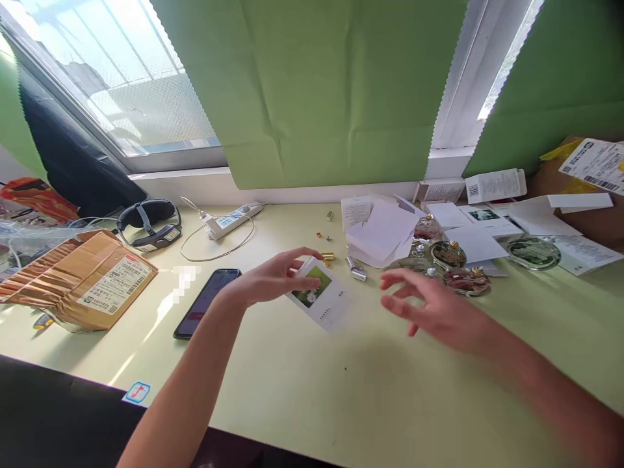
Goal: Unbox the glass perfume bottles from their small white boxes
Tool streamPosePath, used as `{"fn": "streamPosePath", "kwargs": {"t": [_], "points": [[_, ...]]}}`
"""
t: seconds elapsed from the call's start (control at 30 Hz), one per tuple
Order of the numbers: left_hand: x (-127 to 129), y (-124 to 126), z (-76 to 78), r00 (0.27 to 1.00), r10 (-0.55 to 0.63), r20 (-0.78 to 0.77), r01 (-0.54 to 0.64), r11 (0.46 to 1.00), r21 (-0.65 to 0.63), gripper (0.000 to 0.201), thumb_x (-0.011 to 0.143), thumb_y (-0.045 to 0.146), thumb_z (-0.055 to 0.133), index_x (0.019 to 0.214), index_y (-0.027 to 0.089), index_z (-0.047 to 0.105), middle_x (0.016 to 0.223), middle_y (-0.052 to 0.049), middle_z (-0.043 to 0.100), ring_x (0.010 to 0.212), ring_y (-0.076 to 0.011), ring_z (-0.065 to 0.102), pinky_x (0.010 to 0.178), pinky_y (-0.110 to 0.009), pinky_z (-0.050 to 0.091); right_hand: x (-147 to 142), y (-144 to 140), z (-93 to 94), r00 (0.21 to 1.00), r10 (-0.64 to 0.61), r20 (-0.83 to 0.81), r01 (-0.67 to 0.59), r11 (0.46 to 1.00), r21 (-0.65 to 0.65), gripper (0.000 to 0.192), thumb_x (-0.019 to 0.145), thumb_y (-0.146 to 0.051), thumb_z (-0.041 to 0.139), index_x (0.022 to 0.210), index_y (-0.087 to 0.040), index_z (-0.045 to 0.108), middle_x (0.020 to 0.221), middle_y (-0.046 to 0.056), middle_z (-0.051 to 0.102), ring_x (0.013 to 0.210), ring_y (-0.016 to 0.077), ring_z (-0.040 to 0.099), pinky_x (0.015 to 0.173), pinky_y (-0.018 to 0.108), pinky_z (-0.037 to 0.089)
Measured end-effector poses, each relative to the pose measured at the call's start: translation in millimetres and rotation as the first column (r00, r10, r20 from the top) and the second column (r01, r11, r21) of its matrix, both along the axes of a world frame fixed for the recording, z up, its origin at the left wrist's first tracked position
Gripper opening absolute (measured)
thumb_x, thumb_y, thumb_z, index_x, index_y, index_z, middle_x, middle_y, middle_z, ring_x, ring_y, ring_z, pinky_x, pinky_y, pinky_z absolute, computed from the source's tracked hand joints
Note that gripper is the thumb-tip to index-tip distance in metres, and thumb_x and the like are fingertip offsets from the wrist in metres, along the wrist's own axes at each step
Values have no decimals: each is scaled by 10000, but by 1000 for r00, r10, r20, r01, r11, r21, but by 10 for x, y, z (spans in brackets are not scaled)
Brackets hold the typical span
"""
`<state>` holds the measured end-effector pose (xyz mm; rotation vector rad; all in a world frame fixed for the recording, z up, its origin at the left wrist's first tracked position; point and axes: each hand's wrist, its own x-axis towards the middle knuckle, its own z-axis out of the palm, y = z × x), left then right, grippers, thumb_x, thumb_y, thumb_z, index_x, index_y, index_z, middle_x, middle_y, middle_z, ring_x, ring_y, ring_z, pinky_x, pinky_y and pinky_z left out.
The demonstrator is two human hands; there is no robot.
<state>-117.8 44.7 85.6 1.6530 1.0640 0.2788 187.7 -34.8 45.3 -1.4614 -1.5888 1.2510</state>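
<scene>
One small white box (320, 294) with a green picture on its face is pinched in my left hand (273, 278), tilted just above the table (312, 396). My right hand (431, 305) hovers beside it, fingers spread, holding nothing. One phone (207, 302) lies left; three round glass bottles (449, 255) sit right.

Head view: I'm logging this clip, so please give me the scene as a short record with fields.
surface: pale green desk under a window
left hand: left hand holds a small white box with a green picture, lifted and tilted
right hand: right hand open, fingers spread, beside the box, touching nothing
near left: black phone, torn cardboard parcel, headset
near right: round glass bottles, loose white papers, small metal caps
</scene>
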Motion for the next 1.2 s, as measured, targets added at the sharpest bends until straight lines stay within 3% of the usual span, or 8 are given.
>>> {"fn": "streamPosePath", "kwargs": {"t": [0.1,0.27,0.5,0.63,0.8,0.93,1.07,1.2], "points": [[345,-168,-290,969,-31,245,59,992,-110,487,850,395,711,1275,255,520,1067,-78,722,926,-210,709,764,-328,568,-265,-182,-356,952,93,-292,-161,963,-216,690,792,-588,730,1390,-310,526,1268,108,661,1022,294,680,481,288,596],[620,-209,-725,907,-6,421,83,983,-163,529,886,405,688,1358,262,497,1123,-84,702,999,-204,693,848,-346,561,-78,-76,-606,919,71,-388,-187,944,-270,448,837,-522,715,1168,-222,682,861,46,729,753,216,693,499,285,585],[524,-151,-820,920,38,390,19,990,-143,398,879,450,691,1164,174,657,1185,-114,699,1055,-232,672,919,-366,530,-10,-79,-621,928,28,-372,-145,946,-289,403,826,-527,727,1097,-233,669,910,38,729,800,236,701,596,348,619],[511,-162,-851,900,79,429,-126,989,82,341,860,375,734,1118,201,592,1159,-83,660,1051,-196,635,908,-339,526,-96,-141,-612,964,23,-265,-67,985,-158,400,851,-541,691,1123,-252,644,940,38,713,820,236,683,626,336,594],[513,-224,-866,861,-21,509,-198,907,371,274,863,242,736,1051,226,538,1067,-54,661,1032,-179,618,936,-369,508,-147,-222,-565,997,-62,54,53,987,154,377,883,-527,654,1167,-290,581,1047,35,676,802,198,607,657,311,532],[558,-292,-865,837,-100,538,-208,851,483,188,884,161,692,954,217,527,984,-46,662,997,-187,634,853,-359,512,-77,-238,-457,993,54,-105,-55,998,-9,434,845,-561,685,1109,-276,491,1426,90,526,958,216,633,746,321,556],[586,-323,-873,834,-207,511,-211,737,642,203,882,59,633,948,221,529,937,-41,641,931,-173,612,773,-328,500,8,-220,-460,962,148,-228,-189,967,-172,620,869,-545,673,1368,-337,368,1423,89,505,991,207,654,842,353,554],[563,-324,-876,875,-220,431,-236,584,777,266,818,25,657,962,218,544,964,-46,596,899,-168,570,772,-326,486,-6,-196,-620,952,160,-261,-193,975,-109,932,771,-475,803,1501,-426,226,1528,79,353,1179,255,602,867,365,570]]}}
